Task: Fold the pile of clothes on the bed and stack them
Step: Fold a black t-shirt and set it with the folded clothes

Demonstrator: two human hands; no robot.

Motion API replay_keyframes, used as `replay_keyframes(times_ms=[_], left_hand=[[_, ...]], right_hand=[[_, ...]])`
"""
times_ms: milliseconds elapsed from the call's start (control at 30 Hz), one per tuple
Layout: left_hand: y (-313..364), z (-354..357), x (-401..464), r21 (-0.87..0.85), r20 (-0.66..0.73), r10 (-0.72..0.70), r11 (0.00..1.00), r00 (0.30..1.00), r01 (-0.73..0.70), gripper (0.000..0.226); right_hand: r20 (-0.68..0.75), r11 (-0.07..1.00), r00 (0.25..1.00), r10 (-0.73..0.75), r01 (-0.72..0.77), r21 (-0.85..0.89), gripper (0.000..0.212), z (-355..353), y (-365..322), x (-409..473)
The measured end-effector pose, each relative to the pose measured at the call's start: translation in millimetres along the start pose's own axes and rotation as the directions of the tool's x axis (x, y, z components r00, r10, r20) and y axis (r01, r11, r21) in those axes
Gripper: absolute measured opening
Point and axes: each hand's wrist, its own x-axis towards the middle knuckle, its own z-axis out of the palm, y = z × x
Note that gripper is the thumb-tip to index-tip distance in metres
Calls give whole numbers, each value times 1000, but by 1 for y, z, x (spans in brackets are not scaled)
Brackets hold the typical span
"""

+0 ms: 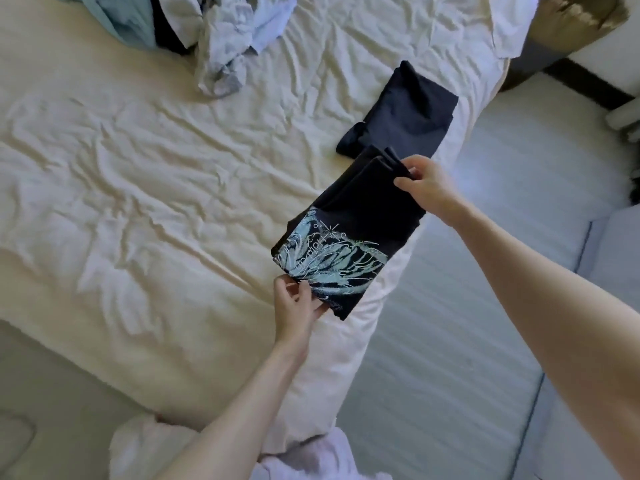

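The folded black printed T-shirt point(349, 237) is soft, light and floppy; it hangs near the bed point(138, 168) edge, left hand point(298, 303) and right hand point(426, 185) pinching opposite ends, which seems the good grip.

A single wide-angle view comes from the person's head, looking forward and steeply down along both outstretched forearms onto the near right corner of the bed point(138, 188), close enough that the arms fill the lower frame. The lens bends straight lines toward the edges, so the bed's side and the floor point(485, 306) to its right curve away. The far end of the bed is cut off at the top, and what stands at the upper right corner is too distorted to identify, possibly furniture.
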Motion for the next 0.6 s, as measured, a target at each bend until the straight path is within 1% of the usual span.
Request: replay_keyframes(times_ms=[67, 133, 200, 300, 333, 367, 400, 433, 467, 500, 533, 567, 600], left_hand=[[-16, 16, 7, -92, -39, 27, 995, 999, -30, 9], [-30, 27, 18, -148, -67, 29, 988, 997, -39, 8], [-42, 33, 31, -172, -91, -4, 985, 996, -12, 6], [-53, 36, 45, -159, -125, -110, 983, 986, 90, 5], [-54, 37, 48, -125, -146, -124, 986, 982, 106, 10], [-53, 37, 51, -78, -176, -108, 992, 978, 96, 14], [-51, 37, 52, 1, -221, -55, 998, 974, 57, 16], [-48, 36, 52, 124, -277, 43, 992, 960, -8, 17], [-46, 34, 50, 274, -323, 186, 957, 928, -97, 19], [-44, 32, 46, 436, -325, 376, 874, 868, -215, 21], [-43, 31, 42, 601, -242, 577, 720, 780, -346, 22], [-44, 32, 38, 740, -80, 724, 504, 685, -446, 24], [-46, 34, 35, 820, 113, 783, 274, 612, -502, 31]], right_hand=[[33, 998, 997, -66, 67, -9, 18, 4, 5, 27], [54, 994, 993, -102, 103, -25, 18, 12, 14, 50], [73, 992, 993, -91, 97, -80, 20, 26, 26, 68], [79, 971, 996, -30, 48, -233, 40, 48, 44, 77], [53, 967, 998, -46, 58, -250, 44, 54, 48, 73], [14, 965, 995, -94, 95, -246, 47, 59, 51, 66], [-34, 955, 984, -176, 162, -250, 47, 63, 55, 57], [-86, 925, 956, -282, 247, -289, 45, 66, 59, 46], [-128, 877, 912, -390, 326, -352, 43, 69, 63, 33], [-152, 824, 860, -486, 394, -408, 40, 72, 70, 20], [-150, 772, 813, -562, 452, -447, 39, 76, 78, 9], [-104, 721, 784, -612, 499, -481, 41, 78, 86, 0], [-15, 679, 786, -619, 525, -513, 47, 80, 94, -5]])
